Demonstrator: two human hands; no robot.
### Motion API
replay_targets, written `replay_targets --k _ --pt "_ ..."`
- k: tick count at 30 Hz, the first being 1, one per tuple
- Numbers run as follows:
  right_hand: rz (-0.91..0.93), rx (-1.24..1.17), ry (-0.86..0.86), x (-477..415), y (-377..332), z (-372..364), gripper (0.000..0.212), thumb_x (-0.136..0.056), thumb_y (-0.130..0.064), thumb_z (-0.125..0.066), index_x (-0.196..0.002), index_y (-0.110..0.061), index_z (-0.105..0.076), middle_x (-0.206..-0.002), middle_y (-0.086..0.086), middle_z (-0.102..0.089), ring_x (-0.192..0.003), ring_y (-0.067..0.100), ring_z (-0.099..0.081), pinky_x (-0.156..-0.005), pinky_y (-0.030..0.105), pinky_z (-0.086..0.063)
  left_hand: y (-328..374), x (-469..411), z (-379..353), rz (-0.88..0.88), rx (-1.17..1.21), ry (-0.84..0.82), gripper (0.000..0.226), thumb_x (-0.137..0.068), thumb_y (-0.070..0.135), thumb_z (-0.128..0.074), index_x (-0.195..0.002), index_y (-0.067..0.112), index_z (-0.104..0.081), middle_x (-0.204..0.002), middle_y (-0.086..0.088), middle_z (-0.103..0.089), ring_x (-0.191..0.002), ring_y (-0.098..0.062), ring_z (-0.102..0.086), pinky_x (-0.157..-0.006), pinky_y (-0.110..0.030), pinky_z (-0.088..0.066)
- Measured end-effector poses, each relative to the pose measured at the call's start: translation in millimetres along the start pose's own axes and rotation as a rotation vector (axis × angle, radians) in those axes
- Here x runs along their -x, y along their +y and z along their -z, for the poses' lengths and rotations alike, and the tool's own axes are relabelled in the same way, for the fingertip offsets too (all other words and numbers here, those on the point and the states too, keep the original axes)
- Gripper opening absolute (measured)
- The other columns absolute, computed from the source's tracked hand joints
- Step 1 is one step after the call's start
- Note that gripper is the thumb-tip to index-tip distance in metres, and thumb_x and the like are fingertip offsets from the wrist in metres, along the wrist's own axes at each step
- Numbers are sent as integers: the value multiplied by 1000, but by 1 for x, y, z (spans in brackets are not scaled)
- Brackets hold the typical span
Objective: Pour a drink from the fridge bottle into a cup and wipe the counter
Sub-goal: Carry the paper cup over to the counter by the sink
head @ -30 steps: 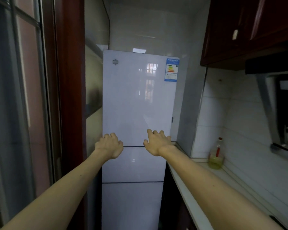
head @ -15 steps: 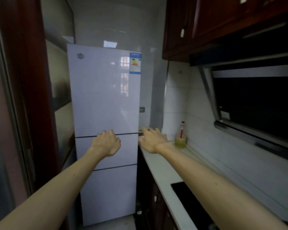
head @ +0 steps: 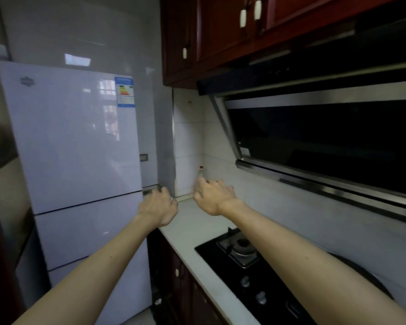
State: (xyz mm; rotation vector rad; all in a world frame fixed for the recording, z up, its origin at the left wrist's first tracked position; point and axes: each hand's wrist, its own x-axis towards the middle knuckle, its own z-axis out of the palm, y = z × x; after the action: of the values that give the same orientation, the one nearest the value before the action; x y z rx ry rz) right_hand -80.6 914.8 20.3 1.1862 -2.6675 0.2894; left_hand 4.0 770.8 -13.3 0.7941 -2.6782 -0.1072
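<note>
The tall white glossy fridge (head: 80,137) stands upright at the left, long axis vertical, doors closed, just beside the white tabletop (head: 188,231). The left hand (head: 158,206) and the right hand (head: 215,199) hover over the tabletop's far end, fingers relaxed, grasping nothing. A small clear red-capped bottle (head: 201,172) stands upright behind the right hand.

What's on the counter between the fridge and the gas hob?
Head view: bare white countertop shows behind the left hand and right hand; a red-capped bottle stands in the far corner.

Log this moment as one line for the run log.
fridge: doors shut, not yet opened | left hand: raised, holds nothing | right hand: raised, fingers spread, holds nothing
</note>
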Motion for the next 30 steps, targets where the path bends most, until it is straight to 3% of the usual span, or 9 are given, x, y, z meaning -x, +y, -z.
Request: replay_targets --k 12,30 --pt "-310 58 -49 103 49 -18 49 -98 -37 -31 -143 -17 -29 -144 13 -41 -129 35 -36 -98 53 -34 71 31 -35 -315 76 -85 42 -97 34 -35 -122 1 -45 -126 -26 -51 -114 -40 -52 -95 -44 -44" --pt "-811 175 -51 299 179 31 53 -99 -38 -34 -146 -17 -26 -147 14 -38 -132 36 -35 -100 53 -35 277 127 -60 -765 196 -195 42 -98 34 -34 -126 4 -43 -129 -22 -47 -116 -38 -48 -94 -45 -42"
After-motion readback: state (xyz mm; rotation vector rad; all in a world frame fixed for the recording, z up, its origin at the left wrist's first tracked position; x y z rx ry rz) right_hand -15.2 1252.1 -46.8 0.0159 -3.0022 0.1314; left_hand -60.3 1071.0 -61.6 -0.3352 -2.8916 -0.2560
